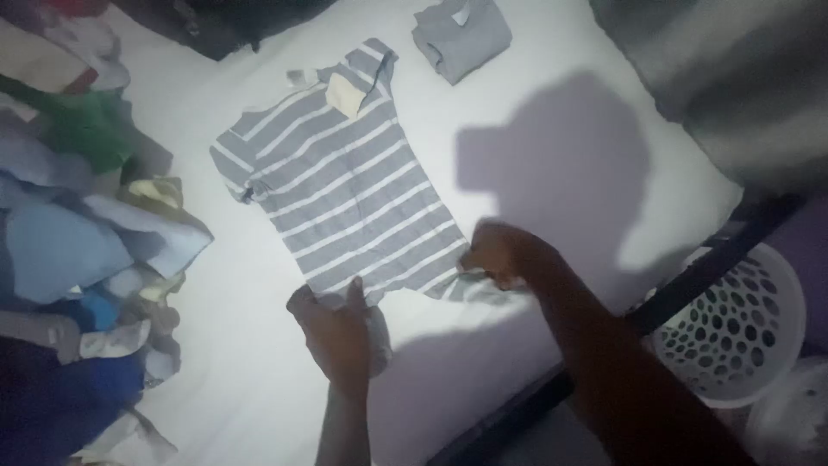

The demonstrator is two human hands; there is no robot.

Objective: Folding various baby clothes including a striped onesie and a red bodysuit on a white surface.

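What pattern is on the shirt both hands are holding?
Grey with white horizontal stripes: the striped shirt, clearest in the head view.

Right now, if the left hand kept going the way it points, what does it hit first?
Likely nothing new: the left hand already grips the hem of the striped shirt, and it would slide on up that shirt; depth is unclear.

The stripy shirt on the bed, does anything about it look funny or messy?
The striped shirt lies askew across the white bed. Its bottom hem is bunched where the left hand and right hand grip it, and the collar is flipped open.
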